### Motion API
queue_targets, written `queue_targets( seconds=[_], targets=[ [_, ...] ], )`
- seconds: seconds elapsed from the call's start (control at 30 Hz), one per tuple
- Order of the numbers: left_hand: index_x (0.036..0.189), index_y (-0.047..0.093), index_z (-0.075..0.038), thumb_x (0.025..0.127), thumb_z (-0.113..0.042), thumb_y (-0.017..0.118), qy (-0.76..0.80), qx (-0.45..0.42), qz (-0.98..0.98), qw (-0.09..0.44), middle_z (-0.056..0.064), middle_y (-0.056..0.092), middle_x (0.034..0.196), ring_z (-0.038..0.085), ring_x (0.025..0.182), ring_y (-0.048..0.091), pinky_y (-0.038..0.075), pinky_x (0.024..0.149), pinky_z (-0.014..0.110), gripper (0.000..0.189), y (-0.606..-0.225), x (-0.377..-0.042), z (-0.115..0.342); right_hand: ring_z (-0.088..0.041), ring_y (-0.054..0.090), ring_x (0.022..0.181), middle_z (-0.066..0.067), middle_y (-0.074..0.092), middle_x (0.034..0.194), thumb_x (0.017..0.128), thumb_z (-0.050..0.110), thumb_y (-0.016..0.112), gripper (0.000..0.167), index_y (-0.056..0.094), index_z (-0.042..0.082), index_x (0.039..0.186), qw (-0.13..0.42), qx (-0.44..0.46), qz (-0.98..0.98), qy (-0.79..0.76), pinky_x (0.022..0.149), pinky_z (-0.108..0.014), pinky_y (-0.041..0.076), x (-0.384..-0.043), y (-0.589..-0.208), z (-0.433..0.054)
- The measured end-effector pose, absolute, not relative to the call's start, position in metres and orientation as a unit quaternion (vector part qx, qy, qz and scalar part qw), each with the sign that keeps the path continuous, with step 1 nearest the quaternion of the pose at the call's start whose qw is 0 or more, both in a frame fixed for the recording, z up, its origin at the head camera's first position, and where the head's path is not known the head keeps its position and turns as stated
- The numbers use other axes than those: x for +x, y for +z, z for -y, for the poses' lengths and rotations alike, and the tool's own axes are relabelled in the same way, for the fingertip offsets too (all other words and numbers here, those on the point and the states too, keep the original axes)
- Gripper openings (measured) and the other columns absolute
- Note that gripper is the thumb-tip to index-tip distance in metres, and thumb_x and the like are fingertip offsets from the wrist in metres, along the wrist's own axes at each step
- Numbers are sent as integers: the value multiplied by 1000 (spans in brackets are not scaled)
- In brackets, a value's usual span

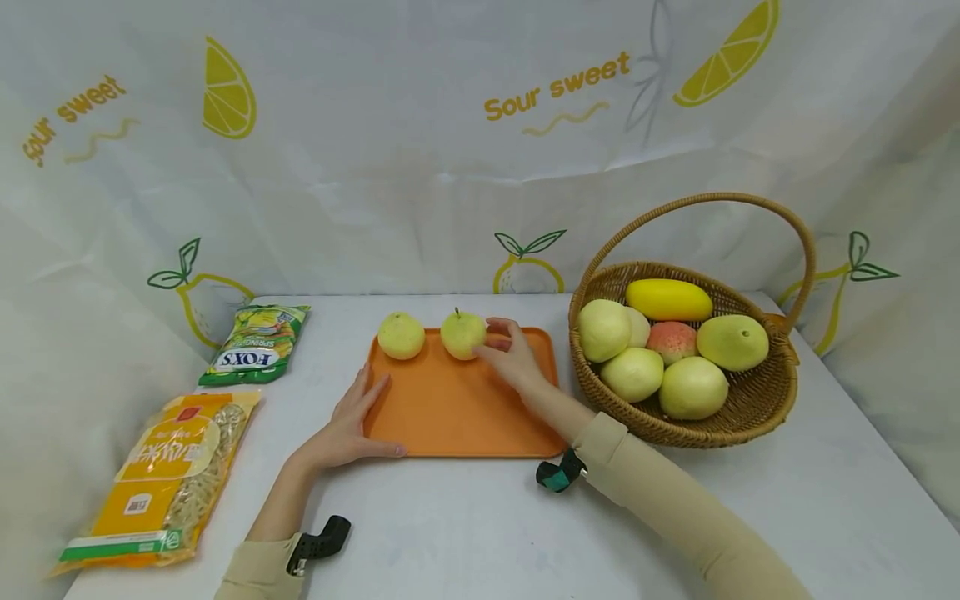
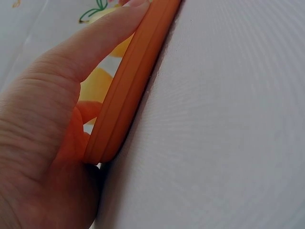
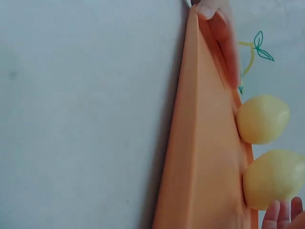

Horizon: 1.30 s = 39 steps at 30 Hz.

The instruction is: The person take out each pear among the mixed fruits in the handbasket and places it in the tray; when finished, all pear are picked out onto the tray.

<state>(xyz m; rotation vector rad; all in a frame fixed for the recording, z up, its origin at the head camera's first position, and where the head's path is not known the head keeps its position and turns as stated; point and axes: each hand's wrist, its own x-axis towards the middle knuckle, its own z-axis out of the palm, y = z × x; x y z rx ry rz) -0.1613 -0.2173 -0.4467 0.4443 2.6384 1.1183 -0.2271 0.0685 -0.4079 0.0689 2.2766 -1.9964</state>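
Note:
An orange tray (image 1: 457, 417) lies on the white table. On its far part, two pale yellow-green pears stand side by side: a left pear (image 1: 401, 337) and a right pear (image 1: 461, 335) with a dark stem up. My right hand (image 1: 517, 358) is at the right side of the right pear, its fingers loosely extended beside the fruit. The right wrist view shows these fingertips (image 3: 282, 212) right at the pear's surface. My left hand (image 1: 351, 425) rests at the tray's near left corner, thumb along the front rim and fingers stretched along the left side.
A wicker basket (image 1: 678, 433) with a tall handle stands right of the tray, holding several pears, a peach (image 1: 672, 341) and a long yellow fruit (image 1: 669, 300). At left lie a green Fox's bag (image 1: 255, 343) and an orange-yellow food packet (image 1: 161, 479). A printed curtain hangs behind.

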Motion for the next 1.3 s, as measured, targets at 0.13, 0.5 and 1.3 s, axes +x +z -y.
queue_targets(
  seconds=[0.13, 0.5, 1.3],
  targets=[
    [157, 18, -12, 70, -48, 85, 382, 150, -904, 120, 13, -14, 162, 37, 146, -11, 4, 108, 69, 116, -447, -161, 219, -21, 55, 108, -12, 57, 127, 91, 6, 65, 34, 59, 3, 125, 53, 24, -720, -692, 91, -37, 44, -216, -403, -72],
    [157, 18, -12, 71, -47, 85, 382, 148, -904, 120, 13, -13, 162, 38, 146, -11, 3, 108, 69, 115, -446, -159, 221, -16, 54, 100, -9, 60, 113, 93, 3, 59, 18, 61, 0, 111, 118, -9, -673, -730, 94, -41, 45, -181, -369, -89],
    [157, 18, -12, 71, -47, 85, 386, 148, -901, 129, 13, -13, 162, 38, 146, -12, 3, 108, 70, 115, -445, -159, 217, -26, 53, 115, -6, 58, 126, 97, 22, 61, 30, 59, 10, 124, 261, -243, -798, -486, 96, -39, 46, -174, -281, -193]
  ],
)
